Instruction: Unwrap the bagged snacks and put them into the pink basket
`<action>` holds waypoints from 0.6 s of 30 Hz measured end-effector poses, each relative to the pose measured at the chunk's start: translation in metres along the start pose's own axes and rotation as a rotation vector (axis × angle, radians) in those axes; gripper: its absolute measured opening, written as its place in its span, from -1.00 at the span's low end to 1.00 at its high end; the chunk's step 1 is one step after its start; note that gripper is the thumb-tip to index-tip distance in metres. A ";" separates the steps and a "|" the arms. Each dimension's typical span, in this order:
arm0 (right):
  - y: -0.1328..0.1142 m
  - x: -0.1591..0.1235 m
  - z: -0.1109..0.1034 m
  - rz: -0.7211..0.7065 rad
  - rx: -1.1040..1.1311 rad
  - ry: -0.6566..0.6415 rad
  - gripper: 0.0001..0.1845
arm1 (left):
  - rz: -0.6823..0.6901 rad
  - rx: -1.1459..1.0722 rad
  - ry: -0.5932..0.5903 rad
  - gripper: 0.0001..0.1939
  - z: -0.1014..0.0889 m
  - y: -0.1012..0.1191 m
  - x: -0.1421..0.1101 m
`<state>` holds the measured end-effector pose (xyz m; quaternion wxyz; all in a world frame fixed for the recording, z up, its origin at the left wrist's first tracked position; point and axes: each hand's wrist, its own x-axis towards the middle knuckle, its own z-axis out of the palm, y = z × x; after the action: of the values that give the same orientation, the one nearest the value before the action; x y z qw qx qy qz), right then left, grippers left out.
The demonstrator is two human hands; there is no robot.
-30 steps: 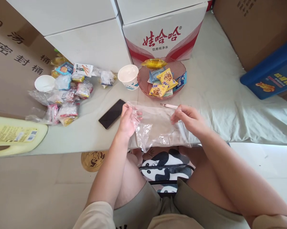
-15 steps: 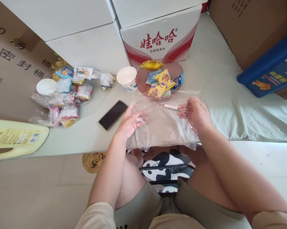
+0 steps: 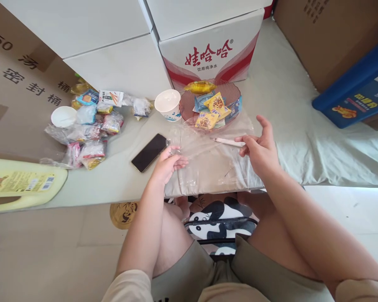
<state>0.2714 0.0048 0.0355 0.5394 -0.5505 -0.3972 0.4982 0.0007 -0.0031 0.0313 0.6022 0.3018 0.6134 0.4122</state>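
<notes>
A clear plastic bag [image 3: 204,167] lies spread over the cloth-covered surface, in front of the pink ribbed bowl [image 3: 184,100]. At its left edge is my left hand [image 3: 168,165], fingers apart and loosely bent, holding nothing. A slim white pen-like tool [image 3: 225,142] with a narrow tip points left across the bag. The fingers of my right hand [image 3: 259,151] close on its right end, while one finger sticks out away from it. Yellow and blue snack packets [image 3: 215,109] fill the bowl, and a golden packet [image 3: 199,87] rests at its back rim.
A black phone [image 3: 149,153] lies left of the bag; a white paper cup [image 3: 167,102] stands beside the bowl. Several bagged snacks [image 3: 92,149] and a white tub [image 3: 63,116] are farther left. Cartons [image 3: 212,50] line the back, and a blue container [image 3: 349,90] stands right.
The bag has sunk flatter, and both hands have come off its edges. One finger of my right hand has stretched out; the pen-like tool has barely moved.
</notes>
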 end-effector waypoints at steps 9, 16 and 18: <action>0.000 -0.001 -0.003 -0.178 0.022 0.061 -0.98 | 0.506 -0.104 0.162 -0.51 -0.013 -0.007 0.010; 0.003 0.000 -0.006 -0.203 -0.142 0.020 -0.77 | 0.854 0.215 0.257 -0.81 -0.024 -0.022 0.021; 0.003 0.001 -0.008 -0.211 -0.242 -0.017 -0.63 | 0.849 0.262 0.238 -0.73 -0.025 -0.023 0.024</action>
<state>0.2790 0.0043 0.0320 0.5150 -0.5624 -0.5146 0.3920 -0.0234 0.0027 -0.0019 0.2621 0.5506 0.5473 0.5733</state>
